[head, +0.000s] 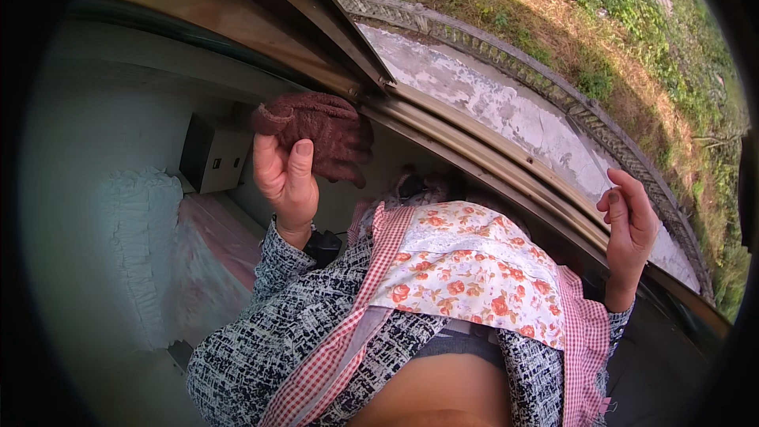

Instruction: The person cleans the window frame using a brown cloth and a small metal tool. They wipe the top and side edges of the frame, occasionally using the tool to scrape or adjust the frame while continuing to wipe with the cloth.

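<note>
My left hand [289, 184] grips a maroon terry cloth [323, 130], bunched up, with the thumb in front and the fingers mostly hidden behind it. The cloth is beside the corner of a brown metal sliding window frame [350, 35]; whether it touches the frame I cannot tell. At the right, my right hand [633, 228] is raised near the window's lower track [504, 154]. Its fingers are loosely curled and a little apart, and nothing clear shows in them. A floral apron [462, 261] with red checked edging covers my front over a black-and-white tweed jacket [308, 314].
Beyond the window runs a worn concrete ledge [474, 83] with a curved balustrade [533, 59], then a grassy slope [593, 24]. Indoors at left are a bed [219, 249], a white ruffled pillow [142, 249] and a small cabinet [216, 157].
</note>
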Demonstrator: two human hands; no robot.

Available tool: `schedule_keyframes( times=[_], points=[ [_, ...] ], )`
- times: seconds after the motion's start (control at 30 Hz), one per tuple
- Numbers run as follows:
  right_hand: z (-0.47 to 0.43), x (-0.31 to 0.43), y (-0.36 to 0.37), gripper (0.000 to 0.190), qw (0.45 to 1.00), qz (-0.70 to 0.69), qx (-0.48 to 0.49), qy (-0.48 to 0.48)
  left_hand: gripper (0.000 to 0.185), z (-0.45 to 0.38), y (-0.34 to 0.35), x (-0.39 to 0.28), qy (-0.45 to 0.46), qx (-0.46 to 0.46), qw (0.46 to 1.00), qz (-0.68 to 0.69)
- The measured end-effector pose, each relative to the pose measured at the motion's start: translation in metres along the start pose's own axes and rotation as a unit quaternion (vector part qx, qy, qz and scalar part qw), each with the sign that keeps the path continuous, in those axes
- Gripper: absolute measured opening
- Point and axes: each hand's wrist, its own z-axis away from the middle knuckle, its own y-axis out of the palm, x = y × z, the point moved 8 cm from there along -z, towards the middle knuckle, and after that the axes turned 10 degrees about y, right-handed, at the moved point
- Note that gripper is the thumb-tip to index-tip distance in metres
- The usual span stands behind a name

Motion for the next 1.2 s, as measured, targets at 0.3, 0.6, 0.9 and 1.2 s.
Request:
schedule_keyframes(
  times=[0.3,0.6,0.9,1.2],
  points=[
    [0.007,0.001,0.007,0.021,0.998,0.021,0.057,0.006,0.039,0.071,-0.033,0.068,-0.305,-0.137,0.941,0.057],
    [0.036,0.009,0.030,0.020,0.993,0.000,0.096,0.068,0.034,0.274,-0.023,0.068,-0.725,-0.335,0.562,0.214],
    [0.045,-0.012,0.024,0.020,0.989,-0.036,0.083,0.117,0.025,0.295,0.011,0.033,-0.706,-0.223,0.620,0.260],
    [0.029,-0.028,0.027,0.020,0.988,-0.043,0.099,0.106,0.033,0.232,-0.035,0.035,-0.594,-0.306,0.664,0.335]
  ],
)
